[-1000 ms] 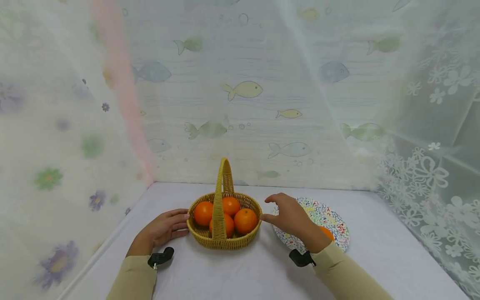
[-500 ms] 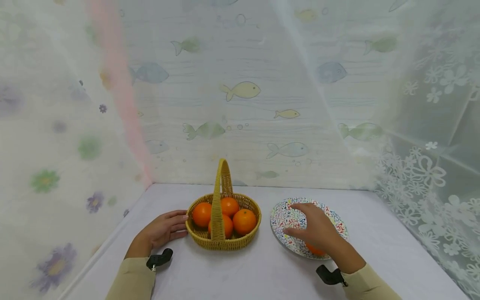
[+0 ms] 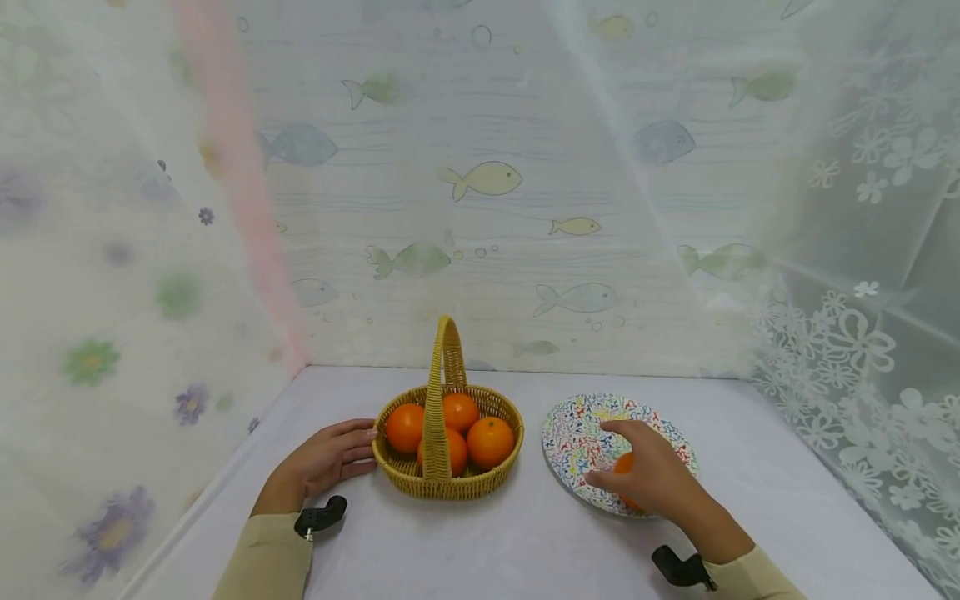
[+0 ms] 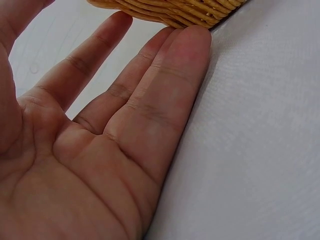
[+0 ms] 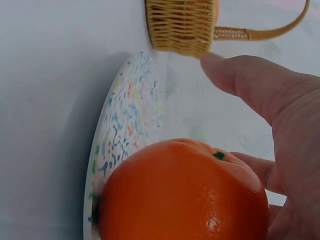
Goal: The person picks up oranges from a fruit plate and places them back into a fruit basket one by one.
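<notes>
A yellow wicker basket [image 3: 401, 481] with a tall handle holds several oranges [image 3: 491, 442]. My left hand [image 3: 324, 458] rests beside it, fingers extended and fingertips against its left side; the left wrist view has them at the woven wall [image 4: 185, 11]. A round plate with multicoloured squiggles [image 3: 573, 425] lies to the right, bearing one orange [image 3: 625, 464]. Over that plate is my right hand [image 3: 660, 475], thumb and fingers spread around the orange and partly hiding it. In the right wrist view the thumb stands apart from the orange [image 5: 185, 195], with other fingers partly hidden behind it.
A white cloth [image 3: 480, 550] covers the table. Behind it hangs a sheer curtain with printed fish [image 3: 577, 298]; flowered curtains close the left side [image 3: 97, 358] and the right side [image 3: 858, 346]. Both wrists carry a small black camera [image 3: 320, 517].
My right hand has gone from the basket's right side over to the plate, drawing back rightward around the orange there. The left hand has stayed at the basket.
</notes>
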Available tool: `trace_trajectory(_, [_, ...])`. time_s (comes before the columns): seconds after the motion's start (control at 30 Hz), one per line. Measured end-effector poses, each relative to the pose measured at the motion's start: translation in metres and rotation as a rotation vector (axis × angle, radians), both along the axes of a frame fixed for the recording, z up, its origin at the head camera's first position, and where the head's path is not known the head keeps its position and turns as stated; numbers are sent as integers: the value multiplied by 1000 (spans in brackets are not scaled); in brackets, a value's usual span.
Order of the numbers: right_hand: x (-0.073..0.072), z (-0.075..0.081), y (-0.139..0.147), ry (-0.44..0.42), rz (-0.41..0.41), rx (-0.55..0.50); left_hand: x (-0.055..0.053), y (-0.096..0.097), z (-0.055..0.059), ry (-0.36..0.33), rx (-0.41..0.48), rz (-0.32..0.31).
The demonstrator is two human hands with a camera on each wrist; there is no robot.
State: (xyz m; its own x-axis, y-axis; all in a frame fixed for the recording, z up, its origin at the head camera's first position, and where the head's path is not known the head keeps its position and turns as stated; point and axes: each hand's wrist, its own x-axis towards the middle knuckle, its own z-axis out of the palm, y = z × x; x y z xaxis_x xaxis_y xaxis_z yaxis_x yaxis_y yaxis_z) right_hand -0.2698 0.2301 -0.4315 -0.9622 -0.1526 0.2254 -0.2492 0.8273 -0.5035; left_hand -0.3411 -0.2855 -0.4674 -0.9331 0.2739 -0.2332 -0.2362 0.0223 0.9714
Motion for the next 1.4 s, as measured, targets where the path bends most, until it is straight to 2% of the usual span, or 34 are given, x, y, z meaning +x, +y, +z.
trace_trajectory(0.37, [3, -4, 15, -97, -41, 4, -1, -1, 0, 1, 1, 3])
trace_trajectory(0.6, [2, -3, 20, -138, -4, 24, -1, -3, 2, 16, 11, -6])
trace_trajectory(0.77, [0, -1, 18, -108, 4, 42, 0, -3, 1, 14, 15, -10])
trace_trajectory(1.03, [-6, 8, 9, 39, 49, -11, 0, -2, 1, 21, 9, -20])
trace_trajectory(1.4, [-19, 15, -23, 76, 67, -118, -2, -2, -1, 10, 29, -22])
